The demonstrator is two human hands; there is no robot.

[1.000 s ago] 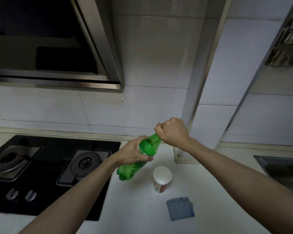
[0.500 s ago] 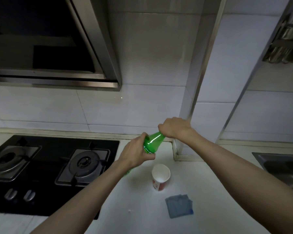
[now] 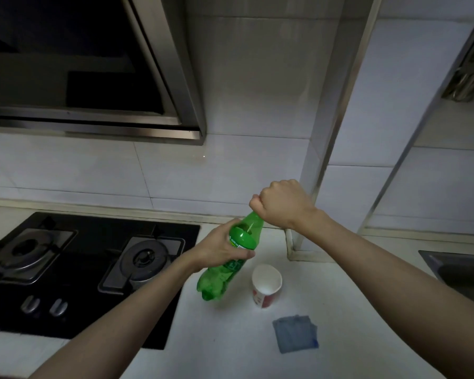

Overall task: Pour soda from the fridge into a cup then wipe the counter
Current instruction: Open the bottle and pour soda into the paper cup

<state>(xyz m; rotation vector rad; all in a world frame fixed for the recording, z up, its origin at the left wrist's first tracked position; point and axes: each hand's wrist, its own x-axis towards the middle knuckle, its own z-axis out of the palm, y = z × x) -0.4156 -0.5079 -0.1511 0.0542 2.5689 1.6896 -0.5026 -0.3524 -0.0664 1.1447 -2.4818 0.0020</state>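
Your surface (image 3: 353, 337) carries the hob (image 3: 93, 269) at 9 o'clock and a sink (image 3: 460, 269) at 3 o'clock. Between them, your bottle (image 3: 227, 266) hangs above the surface, tilted, neck toward 1 o'clock, base toward 7. Since a second ago it has dipped and come back to nearly the same slant, so the cap is probably still being worked loose and no soda has been poured. Your left hand (image 3: 219, 250) wraps the bottle's shoulder and label. Your right hand (image 3: 282, 203) is a closed fist over the bottle top; the cap itself is hidden. The cup (image 3: 266, 285) stands upright just beside the bottle's base, at 3 o'clock from it. The cloth (image 3: 296, 333) lies folded at 5 o'clock from the cup, untouched.
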